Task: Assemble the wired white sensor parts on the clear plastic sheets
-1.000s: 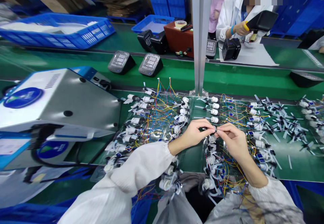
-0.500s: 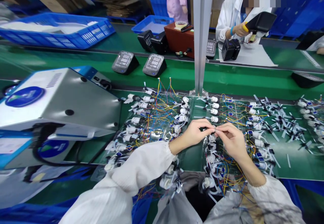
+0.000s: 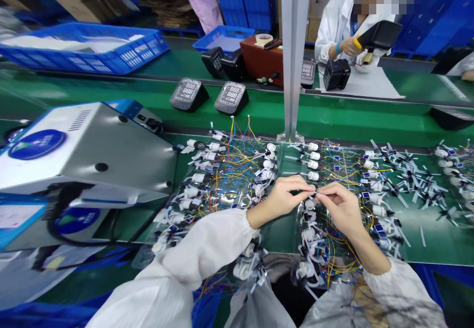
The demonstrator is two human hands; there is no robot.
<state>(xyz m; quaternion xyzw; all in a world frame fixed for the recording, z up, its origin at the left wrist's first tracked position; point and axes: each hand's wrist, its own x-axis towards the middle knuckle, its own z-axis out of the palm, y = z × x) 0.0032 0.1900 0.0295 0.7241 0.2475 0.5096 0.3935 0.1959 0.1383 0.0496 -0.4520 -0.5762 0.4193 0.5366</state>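
My left hand (image 3: 285, 195) and my right hand (image 3: 342, 207) meet over the green bench, fingertips pinched together on one small black-and-white wired part (image 3: 314, 193). Both hands are closed on it. Beneath and around them lie several small white cylinder parts with coloured wires (image 3: 237, 170), spread over clear plastic sheets. More of these wired parts (image 3: 322, 254) lie under my right wrist, near the bench's front edge.
A grey and blue machine (image 3: 85, 155) stands at the left. Two black display units (image 3: 231, 97) sit on the green conveyor (image 3: 333, 115) behind an upright metal post (image 3: 294, 56). A person in white across the belt holds a black device (image 3: 377, 34). Blue crates (image 3: 85, 46) stand at the back left.
My hands stay pinched on the same small part, shifting only slightly. The two display units have moved right along the belt. A person in pink at the back has moved left.
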